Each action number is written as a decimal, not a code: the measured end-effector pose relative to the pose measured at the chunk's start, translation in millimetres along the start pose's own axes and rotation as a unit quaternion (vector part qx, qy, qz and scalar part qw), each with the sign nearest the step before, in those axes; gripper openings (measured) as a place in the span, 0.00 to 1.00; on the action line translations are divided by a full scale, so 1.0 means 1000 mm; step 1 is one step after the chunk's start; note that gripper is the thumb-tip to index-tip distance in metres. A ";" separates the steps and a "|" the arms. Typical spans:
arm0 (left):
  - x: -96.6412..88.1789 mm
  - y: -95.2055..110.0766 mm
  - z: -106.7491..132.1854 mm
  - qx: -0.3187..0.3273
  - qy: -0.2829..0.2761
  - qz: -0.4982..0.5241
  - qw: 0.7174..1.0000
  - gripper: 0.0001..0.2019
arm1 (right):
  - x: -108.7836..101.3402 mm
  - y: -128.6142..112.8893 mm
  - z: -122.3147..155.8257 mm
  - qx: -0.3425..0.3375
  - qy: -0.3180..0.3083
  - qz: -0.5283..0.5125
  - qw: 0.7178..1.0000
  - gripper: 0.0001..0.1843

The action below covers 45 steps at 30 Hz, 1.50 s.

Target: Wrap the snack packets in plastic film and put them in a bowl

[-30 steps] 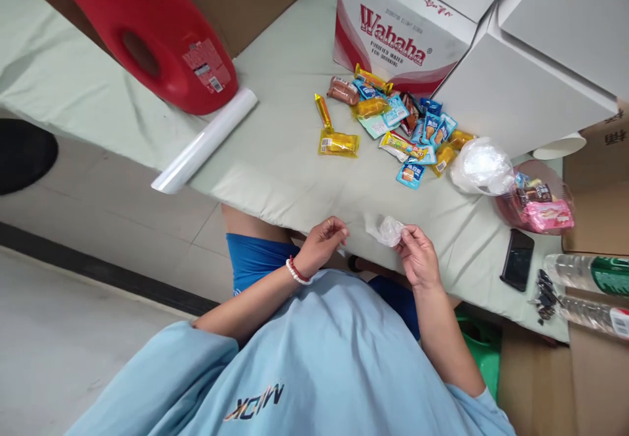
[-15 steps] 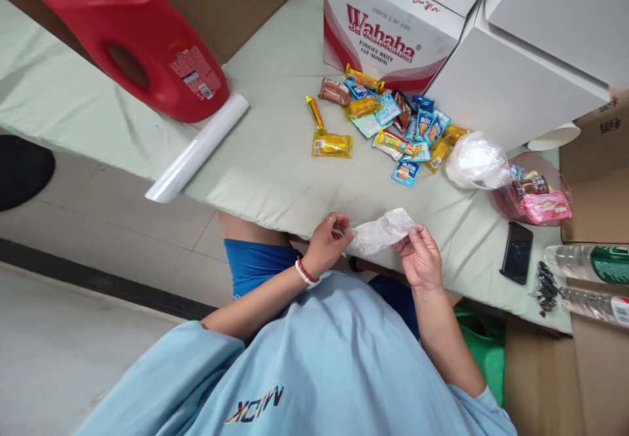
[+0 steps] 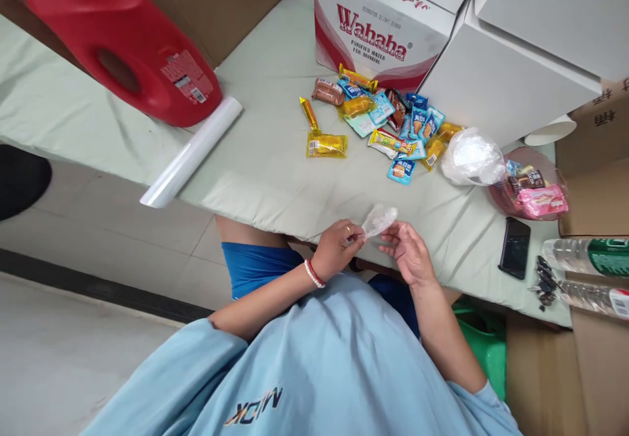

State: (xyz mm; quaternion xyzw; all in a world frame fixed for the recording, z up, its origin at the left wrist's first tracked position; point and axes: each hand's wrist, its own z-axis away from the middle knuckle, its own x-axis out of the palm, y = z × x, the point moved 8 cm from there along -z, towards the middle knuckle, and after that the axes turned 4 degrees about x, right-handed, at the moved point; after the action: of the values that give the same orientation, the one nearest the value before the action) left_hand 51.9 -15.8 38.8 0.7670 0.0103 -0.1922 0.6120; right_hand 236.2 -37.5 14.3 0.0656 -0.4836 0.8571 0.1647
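My left hand (image 3: 338,244) pinches one end of a crumpled clear plastic bag (image 3: 380,219) at the table's front edge. My right hand (image 3: 409,250) is beside the bag's other end, its fingers curved and apart, with nothing visible in them; the fingertips are close to the plastic, and I cannot tell if they touch it. Farther back on the cloth lies a pile of wrapped snacks (image 3: 393,113) in yellow, blue and brown packets. Nearest to my hands are a yellow packet (image 3: 326,145) and a small blue packet (image 3: 401,170).
A red jug (image 3: 147,49) and a white roll (image 3: 191,152) lie to the left. Behind the snacks stands a Wahaha carton (image 3: 373,36). On the right are a bunched plastic bag (image 3: 472,157), a bowl of snacks (image 3: 501,193), a phone (image 3: 514,248), keys (image 3: 546,282) and plastic bottles (image 3: 570,256).
The bag was stretched between both hands; now it is bunched, gathered in my left hand. My right hand has loosened from its end. The view has shifted slightly.
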 end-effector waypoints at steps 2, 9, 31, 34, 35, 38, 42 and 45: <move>0.000 0.003 0.001 0.017 0.010 -0.009 1.000 0.07 | 0.007 0.009 0.001 0.016 -0.012 0.023 1.000 0.24; 0.004 -0.024 0.005 -0.118 0.025 0.181 0.976 0.14 | 0.014 0.017 -0.005 0.007 -0.005 0.002 1.000 0.21; -0.017 -0.053 0.012 -0.281 0.108 0.260 0.918 0.24 | -0.012 -0.007 0.010 -0.065 -0.044 0.113 0.990 0.17; -0.033 -0.042 0.003 -0.210 0.130 0.118 0.962 0.20 | -0.013 -0.014 0.015 -0.074 -0.079 0.142 0.984 0.15; -0.035 -0.037 0.000 -0.191 0.129 0.089 0.969 0.20 | -0.014 -0.016 0.017 -0.073 -0.086 0.152 0.982 0.14; -0.026 -0.027 -0.011 -0.176 0.073 0.101 0.977 0.19 | -0.015 -0.019 0.022 -0.067 -0.108 0.173 0.977 0.13; -0.007 -0.022 -0.019 -0.190 0.024 0.220 0.957 0.17 | -0.013 -0.017 0.022 -0.067 -0.132 0.170 0.974 0.12; -0.002 -0.027 -0.016 -0.219 0.044 0.271 0.936 0.19 | -0.027 -0.013 0.013 -0.067 -0.067 0.186 0.978 0.15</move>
State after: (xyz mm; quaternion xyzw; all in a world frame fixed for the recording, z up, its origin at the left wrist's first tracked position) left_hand 48.2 6.8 17.4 0.5952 -0.1291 0.0214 0.7929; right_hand 265.8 -48.1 24.5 0.0200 -0.5533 0.8323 -0.0264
